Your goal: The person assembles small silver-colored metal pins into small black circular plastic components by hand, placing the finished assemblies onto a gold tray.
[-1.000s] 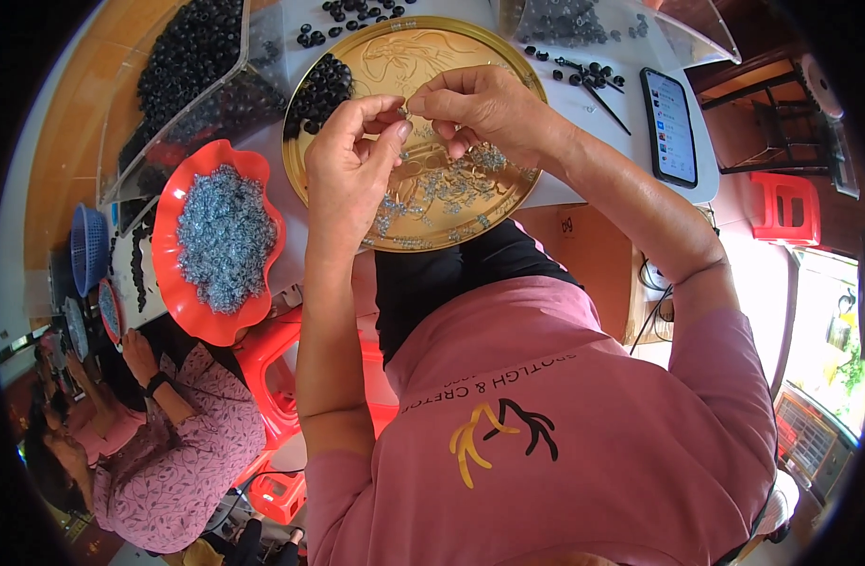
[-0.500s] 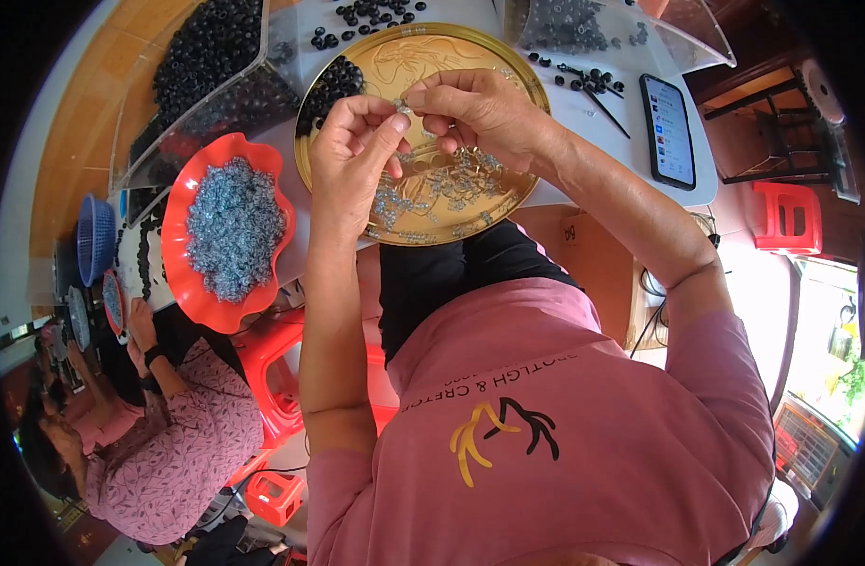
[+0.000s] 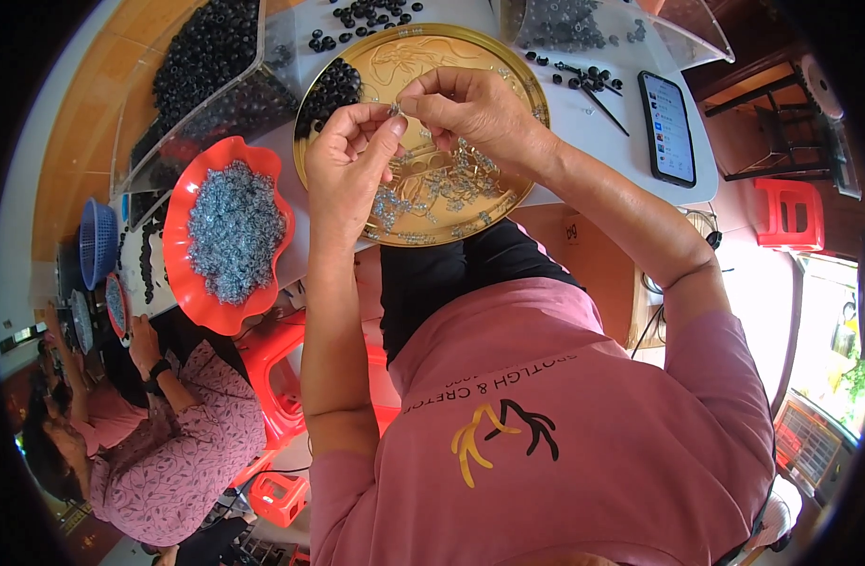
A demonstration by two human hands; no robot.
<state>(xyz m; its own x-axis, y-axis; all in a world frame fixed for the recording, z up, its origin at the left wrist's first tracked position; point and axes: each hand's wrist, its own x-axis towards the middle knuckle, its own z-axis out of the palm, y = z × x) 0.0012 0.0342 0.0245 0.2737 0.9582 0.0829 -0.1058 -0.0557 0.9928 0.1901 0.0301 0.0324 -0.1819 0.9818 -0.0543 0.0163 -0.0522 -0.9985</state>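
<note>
Over a round gold tray (image 3: 543, 94), my left hand (image 3: 350, 158) pinches a small clear, shiny piece (image 3: 394, 110) between thumb and forefinger. The thumb and forefinger of my right hand (image 3: 478, 106) meet at that same piece from the other side. Its exact shape is too small to make out. Beneath my hands, several small clear pieces (image 3: 465, 179) lie scattered on the tray. A heap of black beads (image 3: 338, 87) sits at the tray's left side, just beyond my left hand.
Left of the tray, a wavy-rimmed red bowl (image 3: 180, 247) is full of clear grey-blue pieces. Clear bins of black beads (image 3: 206, 57) stand at the far left and far right. A phone (image 3: 668, 127) and a thin black stick (image 3: 607, 111) lie at right. Another person (image 3: 182, 434) sits at left.
Both hands have shifted very slightly left, still pinching over the tray. My right fingertips have turned a little around the clear piece.
</note>
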